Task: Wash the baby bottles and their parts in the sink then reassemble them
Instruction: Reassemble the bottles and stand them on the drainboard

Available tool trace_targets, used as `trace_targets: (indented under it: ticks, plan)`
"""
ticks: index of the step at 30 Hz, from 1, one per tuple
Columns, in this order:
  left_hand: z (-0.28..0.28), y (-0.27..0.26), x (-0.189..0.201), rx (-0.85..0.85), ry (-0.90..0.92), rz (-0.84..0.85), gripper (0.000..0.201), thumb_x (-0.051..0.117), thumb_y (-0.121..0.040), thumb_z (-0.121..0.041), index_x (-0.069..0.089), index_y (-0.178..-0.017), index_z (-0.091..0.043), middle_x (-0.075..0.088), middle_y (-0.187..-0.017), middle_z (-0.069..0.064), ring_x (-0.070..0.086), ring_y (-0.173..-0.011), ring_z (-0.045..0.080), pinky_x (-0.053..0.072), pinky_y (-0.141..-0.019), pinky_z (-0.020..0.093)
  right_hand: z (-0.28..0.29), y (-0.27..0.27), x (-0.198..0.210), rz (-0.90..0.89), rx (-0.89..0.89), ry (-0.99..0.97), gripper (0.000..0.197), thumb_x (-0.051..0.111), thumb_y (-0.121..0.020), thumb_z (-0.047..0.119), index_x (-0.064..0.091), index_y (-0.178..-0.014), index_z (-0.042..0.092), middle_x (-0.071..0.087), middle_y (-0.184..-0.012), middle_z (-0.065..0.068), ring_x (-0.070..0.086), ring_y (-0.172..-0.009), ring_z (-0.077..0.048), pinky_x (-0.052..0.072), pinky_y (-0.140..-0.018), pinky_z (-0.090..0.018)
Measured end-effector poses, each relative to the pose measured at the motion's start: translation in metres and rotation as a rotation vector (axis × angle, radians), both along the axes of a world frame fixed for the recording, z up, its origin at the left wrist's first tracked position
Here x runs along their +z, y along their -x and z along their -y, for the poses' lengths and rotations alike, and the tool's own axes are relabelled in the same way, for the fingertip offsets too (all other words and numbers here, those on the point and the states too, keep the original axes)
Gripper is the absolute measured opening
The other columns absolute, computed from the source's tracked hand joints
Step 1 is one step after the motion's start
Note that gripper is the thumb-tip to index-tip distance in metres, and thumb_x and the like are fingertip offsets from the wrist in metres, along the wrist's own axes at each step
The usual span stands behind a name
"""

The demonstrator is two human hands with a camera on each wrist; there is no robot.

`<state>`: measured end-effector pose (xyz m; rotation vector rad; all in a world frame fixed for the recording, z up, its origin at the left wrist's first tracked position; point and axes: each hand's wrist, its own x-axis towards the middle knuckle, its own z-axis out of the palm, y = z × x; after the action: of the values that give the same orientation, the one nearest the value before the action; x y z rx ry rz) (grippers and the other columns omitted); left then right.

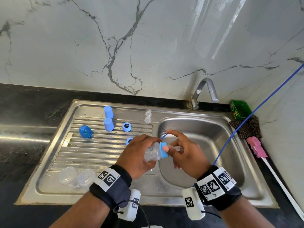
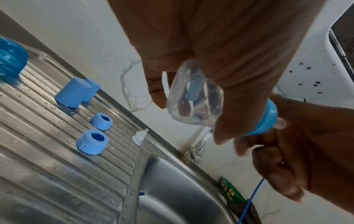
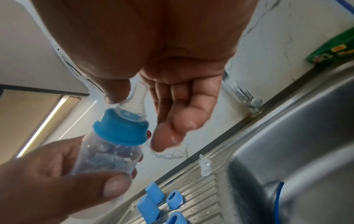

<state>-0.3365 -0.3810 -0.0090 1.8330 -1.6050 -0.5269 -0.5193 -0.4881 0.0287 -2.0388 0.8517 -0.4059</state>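
Clear bottles, three: held bottle (image 1: 152,153) between left grip (image 1: 137,153) and right grip (image 1: 185,153); first lying bottle (image 1: 67,176) and second lying bottle (image 1: 86,177) down-left of the grips. Blue collars, three: fitted collar (image 1: 163,149) at the grips, near collar (image 1: 129,140) and far collar (image 1: 126,127) just beyond-left. Teats, three: fitted teat (image 1: 176,148) inside the right grip, two loose teats (image 1: 147,120) beyond. Tall blue caps (image 1: 108,124), two, beyond-left. Dark blue dome (image 1: 85,131), one, far left.

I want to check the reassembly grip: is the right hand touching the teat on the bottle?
Touching. The right wrist view shows the right hand with its thumb pressed against the clear teat above the blue collar.
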Motion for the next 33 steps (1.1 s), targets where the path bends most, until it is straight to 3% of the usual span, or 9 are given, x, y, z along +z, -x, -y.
trace_targets:
  ticks: [2, 5, 9, 14, 16, 19, 23, 27, 33]
  plan:
    - [0.001, 0.002, -0.001, 0.001, 0.01, -0.025, 0.06, 0.073, -0.071, -0.031, 0.056, -0.128, -0.039, 0.053, -0.112, -0.02, 0.052, -0.105, 0.007, 0.047, -0.092, 0.029, 0.002, 0.0, 0.0, -0.037, -0.021, 0.046, 0.056, 0.052, -0.091, 0.068, 0.048, -0.138, 0.037, 0.072, -0.079, 0.007, 0.066, -0.061, -0.005, 0.054, -0.069, -0.029]
    - [0.002, 0.002, 0.0, 0.015, 0.001, -0.036, 0.06, 0.076, -0.073, -0.034, 0.055, -0.129, -0.038, 0.052, -0.112, -0.019, 0.051, -0.104, 0.008, 0.049, -0.091, 0.031, 0.003, 0.003, -0.001, 0.003, 0.079, 0.174, 0.07, 0.065, -0.078, 0.071, 0.047, -0.139, 0.04, 0.064, -0.109, 0.018, 0.063, -0.092, 0.002, 0.048, -0.077, -0.013]
    - [0.001, 0.002, -0.002, -0.014, -0.017, -0.044, 0.06, 0.075, -0.073, -0.034, 0.054, -0.129, -0.038, 0.053, -0.111, -0.018, 0.053, -0.102, 0.007, 0.05, -0.09, 0.03, 0.004, 0.0, -0.002, -0.101, 0.054, 0.112, 0.067, 0.063, -0.077, 0.072, 0.05, -0.134, 0.039, 0.066, -0.094, 0.013, 0.067, -0.059, -0.005, 0.055, -0.073, -0.029]
    - [0.0, 0.0, 0.001, -0.014, -0.03, -0.149, 0.058, 0.079, -0.074, -0.032, 0.058, -0.128, -0.03, 0.059, -0.111, -0.012, 0.056, -0.101, 0.007, 0.045, -0.086, 0.015, 0.0, 0.003, -0.012, -0.01, 0.087, 0.255, 0.058, 0.059, -0.082, 0.071, 0.066, -0.123, 0.03, 0.069, -0.113, 0.015, 0.064, -0.099, -0.001, 0.053, -0.081, -0.018]
    - [-0.001, 0.003, 0.002, -0.034, -0.06, -0.171, 0.056, 0.08, -0.078, -0.031, 0.057, -0.129, -0.029, 0.06, -0.111, -0.011, 0.056, -0.1, 0.006, 0.041, -0.084, 0.01, -0.002, 0.004, -0.014, 0.034, 0.01, 0.255, 0.052, 0.06, -0.082, 0.069, 0.071, -0.111, 0.027, 0.074, -0.096, 0.013, 0.068, -0.084, -0.003, 0.055, -0.075, -0.022]
    - [0.001, 0.01, 0.001, -0.047, -0.041, -0.053, 0.054, 0.077, -0.081, -0.029, 0.055, -0.13, -0.028, 0.056, -0.114, -0.011, 0.051, -0.102, 0.01, 0.043, -0.091, 0.023, -0.008, -0.001, -0.013, 0.028, -0.113, 0.038, 0.051, 0.061, -0.085, 0.068, 0.07, -0.092, 0.018, 0.072, -0.064, 0.004, 0.071, -0.058, -0.01, 0.059, -0.068, -0.036]
    - [0.003, 0.009, 0.004, -0.061, 0.016, 0.242, 0.065, 0.079, -0.073, -0.018, 0.051, -0.131, -0.027, 0.053, -0.123, -0.009, 0.047, -0.108, 0.019, 0.047, -0.092, 0.041, -0.011, -0.01, -0.012, 0.142, -0.232, -0.372, 0.041, 0.068, -0.089, 0.042, 0.068, -0.086, 0.001, 0.07, -0.061, -0.015, 0.07, -0.056, -0.032, 0.061, -0.061, -0.041]
    - [0.003, 0.023, 0.017, -0.056, 0.213, 0.37, 0.071, 0.064, -0.06, 0.004, 0.057, -0.12, -0.032, 0.053, -0.121, -0.012, 0.047, -0.116, 0.021, 0.042, -0.092, 0.036, -0.012, -0.013, -0.028, 0.226, -0.482, -0.532, 0.035, 0.054, -0.098, 0.007, 0.057, -0.064, -0.001, 0.048, -0.047, -0.016, 0.042, -0.037, -0.024, 0.035, -0.042, -0.029]
    - [0.009, 0.003, 0.005, 0.032, 0.028, 0.203, 0.067, 0.078, -0.067, -0.01, 0.055, -0.127, -0.03, 0.055, -0.119, -0.008, 0.05, -0.109, 0.021, 0.046, -0.092, 0.039, -0.006, -0.007, -0.014, 0.377, -0.325, -0.393, 0.032, 0.057, -0.101, 0.038, 0.069, -0.1, 0.007, 0.072, -0.081, -0.013, 0.069, -0.062, -0.029, 0.06, -0.058, -0.038]
